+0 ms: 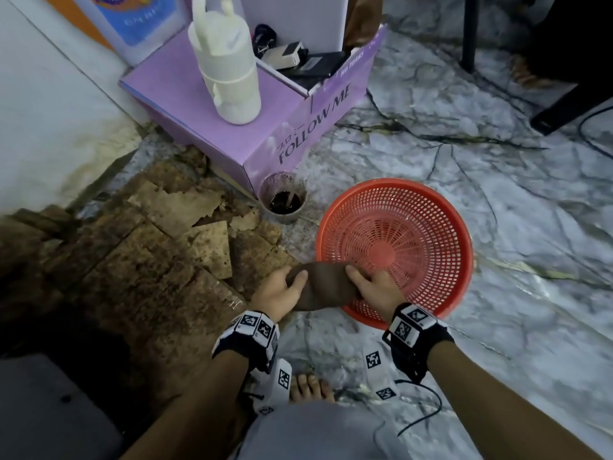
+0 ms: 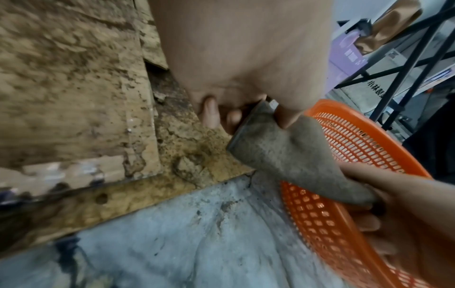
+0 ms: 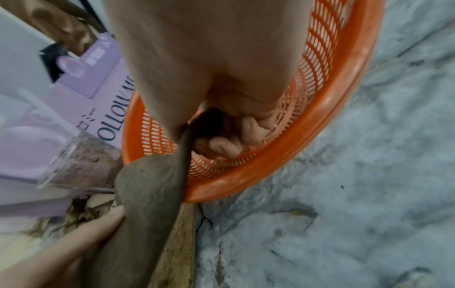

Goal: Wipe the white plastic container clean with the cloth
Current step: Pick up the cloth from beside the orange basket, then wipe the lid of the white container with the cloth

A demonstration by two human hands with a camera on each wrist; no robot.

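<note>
Cloth: I see one, grey-brown [image 1: 323,285], stretched between my two hands over the near rim of the basket.
Left hand: [image 1: 277,292] thumb and fingers pinch the cloth's left end.
Right hand: [image 1: 374,287] fingers curled round the cloth's right end, inside the basket.
Basket: one, orange [image 1: 431,207], on the marble floor.
Container: I count one, white [image 1: 225,61], upright on the purple box [image 1: 185,94], well apart from the cloth.
Cup: one, dirty [image 1: 283,197], just beside the box.
Foot: one, bare [image 1: 310,388].
</note>
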